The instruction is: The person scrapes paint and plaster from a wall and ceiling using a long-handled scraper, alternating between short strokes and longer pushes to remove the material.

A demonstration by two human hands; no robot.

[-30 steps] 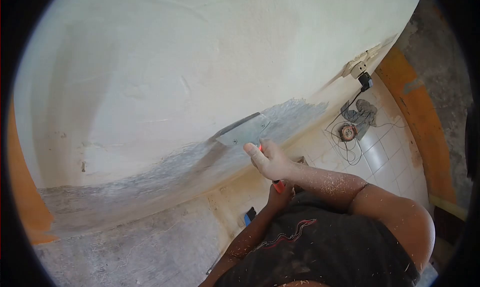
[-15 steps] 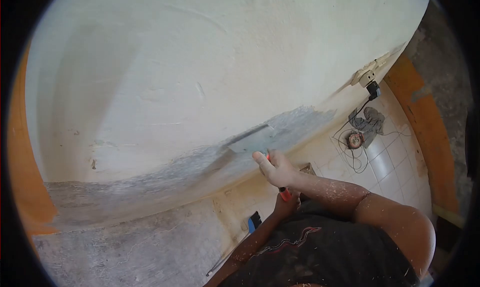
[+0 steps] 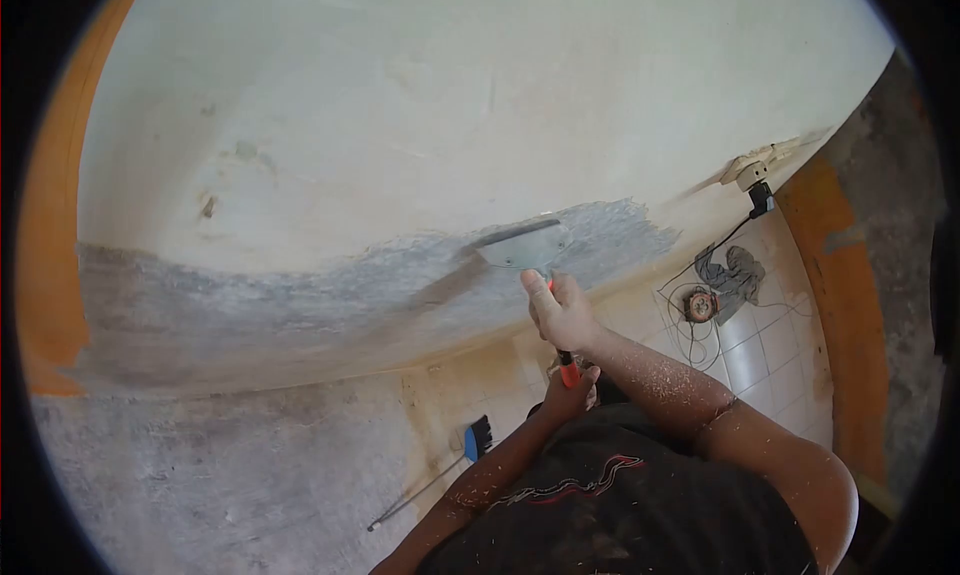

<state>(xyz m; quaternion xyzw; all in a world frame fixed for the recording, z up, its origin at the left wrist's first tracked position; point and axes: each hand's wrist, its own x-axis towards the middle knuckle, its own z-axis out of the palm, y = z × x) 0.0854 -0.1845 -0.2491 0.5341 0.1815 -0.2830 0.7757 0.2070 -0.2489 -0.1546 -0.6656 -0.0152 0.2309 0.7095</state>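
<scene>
A wide scraper (image 3: 528,246) has its blade against the wall (image 3: 400,125), at the upper border of a rough grey stripped band (image 3: 330,310). My right hand (image 3: 566,315) is wrapped round the red and black handle near the blade, its thumb pointing up toward it. Lower down, my left hand (image 3: 572,393) grips the rear end of the same handle, close to my dark shirt. Pale flakes lie on my right forearm and shirt.
A power plug sits in a wall socket (image 3: 757,175) at the right. Below are a coiled cable, a round red-rimmed object (image 3: 700,305) and a grey cloth (image 3: 738,277) on floor tiles. A blue broom (image 3: 477,440) lies left of my body. Orange strips border both sides.
The scraper has moved slightly up and right in view, with both hands still on its handle. The camera view has shifted, so the wall and floor items appear displaced.
</scene>
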